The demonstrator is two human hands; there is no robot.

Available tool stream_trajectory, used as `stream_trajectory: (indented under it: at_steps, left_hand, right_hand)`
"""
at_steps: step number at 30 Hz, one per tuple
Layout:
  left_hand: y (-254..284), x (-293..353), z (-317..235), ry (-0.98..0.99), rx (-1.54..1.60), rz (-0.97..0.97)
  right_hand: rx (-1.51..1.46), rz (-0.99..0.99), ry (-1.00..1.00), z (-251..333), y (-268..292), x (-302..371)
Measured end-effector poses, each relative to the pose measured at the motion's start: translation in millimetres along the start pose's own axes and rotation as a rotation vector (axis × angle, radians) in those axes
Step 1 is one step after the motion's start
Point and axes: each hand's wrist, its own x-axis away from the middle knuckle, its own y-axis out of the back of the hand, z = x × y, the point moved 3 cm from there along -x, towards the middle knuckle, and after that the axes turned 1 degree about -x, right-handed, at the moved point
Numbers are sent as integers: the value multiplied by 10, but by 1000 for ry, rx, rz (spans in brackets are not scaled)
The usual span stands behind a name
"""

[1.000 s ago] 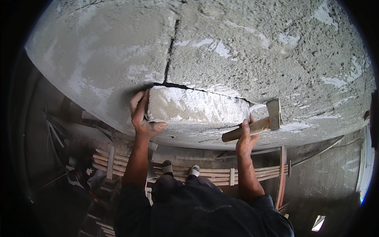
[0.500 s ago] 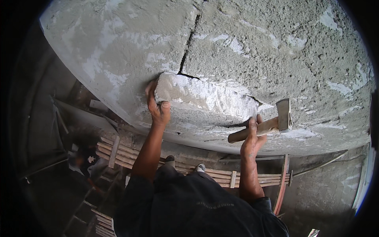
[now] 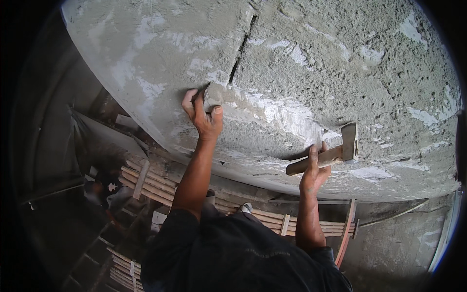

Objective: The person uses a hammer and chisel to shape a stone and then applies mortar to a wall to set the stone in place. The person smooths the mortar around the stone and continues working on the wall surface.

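Masonry block (image 3: 275,113), pale and rough-faced, spans between both hands against the coarse wall (image 3: 374,92), below a dark vertical crack (image 3: 242,51), though how deeply it is seated cannot be told. At its left end the left hand (image 3: 208,125) is curled round the corner, thumb in front and fingers close to the wall, where they could be pinched if that end shifted inward. At its right end the right hand (image 3: 315,178) grips a wooden-handled hammer (image 3: 336,153) while its fingertips appear to meet the block, a divided hold that could let either slip.
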Motion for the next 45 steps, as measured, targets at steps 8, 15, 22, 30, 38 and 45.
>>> stream_trajectory:
  at_steps: [8, 15, 22, 30, 38, 45]
  left_hand:
    - [36, 182, 1, 61, -190, 14]
    - [-92, 286, -22, 16, -65, -129]
    - [-130, 273, -22, 39, -110, -71]
    - [-75, 514, 19, 577, -44, -172]
    - [-139, 734, 82, 724, -39, -78]
    - [-89, 668, -770, 439, -111, 298]
  right_hand:
    - [-5, 111, -85, -328, 0, 151]
    - [152, 6, 317, -642, -48, -145]
    - [14, 61, 25, -737, 51, -61]
    - [14, 150, 99, -464, -46, -154]
    - [245, 232, 422, -353, 205, -43]
    - [443, 865, -132, -802, 771, 577]
